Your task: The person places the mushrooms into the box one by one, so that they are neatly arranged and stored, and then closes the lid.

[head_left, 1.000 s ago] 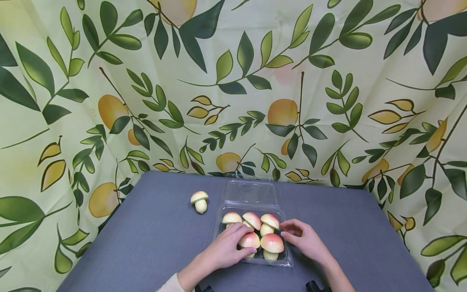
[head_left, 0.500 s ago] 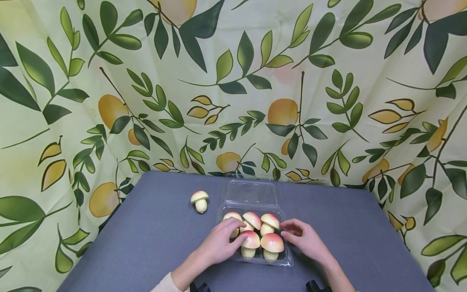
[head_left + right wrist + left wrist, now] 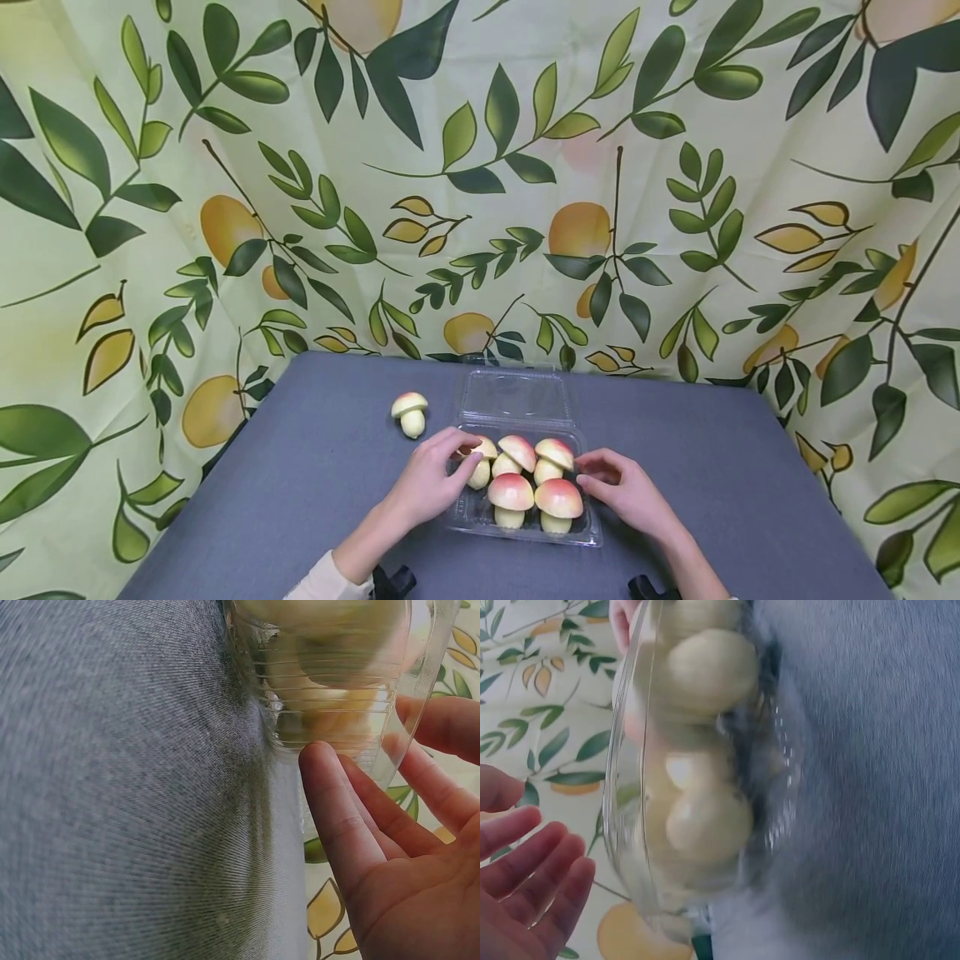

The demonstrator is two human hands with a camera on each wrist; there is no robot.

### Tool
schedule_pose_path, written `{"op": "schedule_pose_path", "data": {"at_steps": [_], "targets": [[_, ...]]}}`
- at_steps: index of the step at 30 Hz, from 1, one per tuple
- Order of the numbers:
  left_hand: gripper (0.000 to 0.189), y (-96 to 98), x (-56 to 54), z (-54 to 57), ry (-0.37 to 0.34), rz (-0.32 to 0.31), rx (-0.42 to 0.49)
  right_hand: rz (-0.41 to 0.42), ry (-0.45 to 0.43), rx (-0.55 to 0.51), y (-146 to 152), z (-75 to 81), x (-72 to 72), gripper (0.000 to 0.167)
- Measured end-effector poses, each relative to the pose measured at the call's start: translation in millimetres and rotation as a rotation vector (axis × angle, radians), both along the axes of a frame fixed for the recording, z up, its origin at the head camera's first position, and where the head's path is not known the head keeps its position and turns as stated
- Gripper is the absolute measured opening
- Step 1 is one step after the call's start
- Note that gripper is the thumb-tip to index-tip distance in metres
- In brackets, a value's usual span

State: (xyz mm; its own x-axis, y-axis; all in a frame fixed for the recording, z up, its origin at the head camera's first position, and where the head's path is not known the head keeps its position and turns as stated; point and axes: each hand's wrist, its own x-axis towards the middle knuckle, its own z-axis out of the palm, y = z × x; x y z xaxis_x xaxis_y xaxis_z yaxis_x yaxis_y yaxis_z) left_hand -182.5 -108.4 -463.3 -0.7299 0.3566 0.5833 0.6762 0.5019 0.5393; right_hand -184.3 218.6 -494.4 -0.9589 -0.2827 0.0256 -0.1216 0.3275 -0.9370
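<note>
Here's the left hand [image 3: 431,475] at the left end of the clear box [image 3: 540,540], its fingers gently bent, apart and holding nothing. From the head view, fingertips overlap the back-left mushroom [image 3: 479,475]; whether they brush its cap, I can't tell. The left wrist view shows them spread, clear of the box wall.

Over to the right hand [image 3: 630,496], at the opposite end: fingers apart, bent loosely around the box's right side. In the right wrist view, one fingertip meets the ribbed wall in the picture, and others show beside the rim; how firmly they touch, I can't tell.

Inside the box, five mushrooms: three in the back row, with the middle one [image 3: 516,452] and the right one [image 3: 553,458] wearing slanted caps, and two in front, left [image 3: 512,496] and right [image 3: 558,500], red-topped with pale stems below. The lid [image 3: 516,398] lies open behind.

And out on the grey tabletop [image 3: 315,500], left of the box and apart from it, a loose mushroom [image 3: 410,412], cap farther from the person than its stem. Behind everything, a leafy cloth [image 3: 600,100].
</note>
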Motion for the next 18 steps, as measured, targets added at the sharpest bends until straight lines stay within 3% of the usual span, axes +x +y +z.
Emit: {"op": "schedule_pose_path", "data": {"at_steps": [11,18], "targets": [[0.013,-25.8,-14.8,1.4,0.111,0.105,-0.023,-0.003,-0.003,0.005,-1,-0.5,0.6,0.033],[0.013,-42.5,-30.9,3.9,0.177,0.190,-0.024,-0.005,-0.002,-0.004,0,-0.7,-0.1,0.033]]}}
